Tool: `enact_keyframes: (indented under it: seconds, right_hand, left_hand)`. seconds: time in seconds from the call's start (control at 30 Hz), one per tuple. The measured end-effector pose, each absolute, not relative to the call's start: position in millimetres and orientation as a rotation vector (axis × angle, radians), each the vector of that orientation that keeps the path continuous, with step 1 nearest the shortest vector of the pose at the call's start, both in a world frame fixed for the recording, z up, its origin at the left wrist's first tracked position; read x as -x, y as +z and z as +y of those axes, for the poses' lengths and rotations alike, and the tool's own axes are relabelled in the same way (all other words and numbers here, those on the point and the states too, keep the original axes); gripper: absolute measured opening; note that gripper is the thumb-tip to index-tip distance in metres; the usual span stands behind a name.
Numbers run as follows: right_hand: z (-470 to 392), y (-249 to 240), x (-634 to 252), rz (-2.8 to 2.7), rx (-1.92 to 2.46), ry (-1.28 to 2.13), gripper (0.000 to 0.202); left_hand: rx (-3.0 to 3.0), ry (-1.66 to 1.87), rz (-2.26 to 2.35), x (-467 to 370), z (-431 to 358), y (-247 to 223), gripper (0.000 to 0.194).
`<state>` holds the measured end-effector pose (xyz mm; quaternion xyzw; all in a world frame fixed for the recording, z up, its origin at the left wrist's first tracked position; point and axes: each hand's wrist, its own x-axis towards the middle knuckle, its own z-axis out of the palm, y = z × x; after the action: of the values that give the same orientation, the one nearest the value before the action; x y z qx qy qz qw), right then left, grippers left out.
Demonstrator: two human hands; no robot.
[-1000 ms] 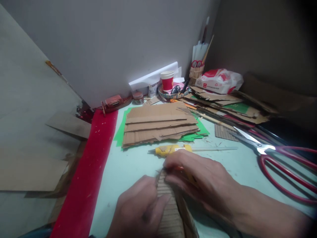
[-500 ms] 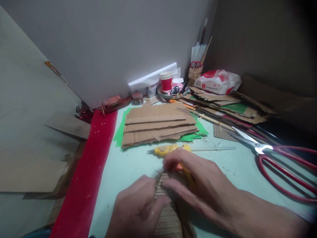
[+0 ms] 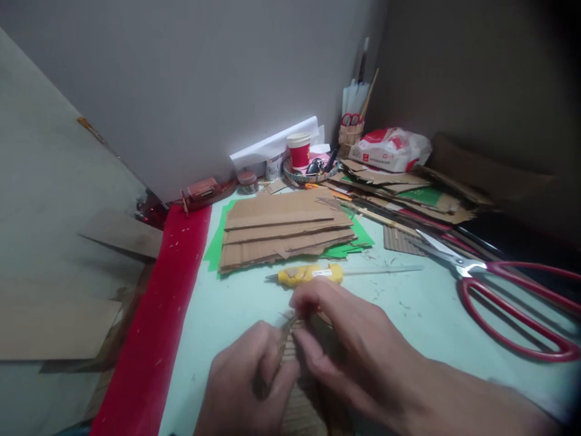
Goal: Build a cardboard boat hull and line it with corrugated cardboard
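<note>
Both my hands meet over a small piece of corrugated cardboard [image 3: 303,410] at the near edge of the pale green table [image 3: 236,303]. My left hand [image 3: 247,387] pinches the strip's left edge from the side. My right hand [image 3: 351,345] grips its top end with thumb and fingers; something orange shows under the fingers. The cardboard is mostly hidden beneath the hands. Just beyond my right hand lies a yellow glue gun [image 3: 308,275] with a clear glue stick [image 3: 384,270] behind it.
A stack of cardboard sheets [image 3: 284,227] lies on green paper [image 3: 213,254] further back. Large red scissors [image 3: 512,297] lie at the right. A red strip [image 3: 163,303] runs along the table's left edge. Scrap cardboard [image 3: 408,188], a red cup [image 3: 299,150] and a brush holder [image 3: 351,127] crowd the back.
My right hand's fingers have slid down over the cardboard's top end and my left hand's grip closed nearer to them. The view shifted slightly, so the table's things sit further left.
</note>
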<state>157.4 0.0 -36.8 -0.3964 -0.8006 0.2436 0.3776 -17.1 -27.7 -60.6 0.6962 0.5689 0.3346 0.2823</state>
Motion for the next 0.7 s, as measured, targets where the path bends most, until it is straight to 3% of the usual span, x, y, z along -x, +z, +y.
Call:
enact_keyframes:
  seconds: [0.13,0.5,0.7]
  right_hand:
    - [1,-45,-153,-1.964,1.05,0.554,0.025]
    - [6,-46,-165,-1.914,1.004,0.839,0.026]
    - [3,-45,-162,-1.843,1.079,0.922,0.026]
  left_hand:
    - [-1.524,0.973,1.492,12,-27,-52,0.013]
    - [-1.014,0.656,0.933,18,-9,-44,0.045]
    - [-1.209,0.617,1.111,17,-13,-42,0.043]
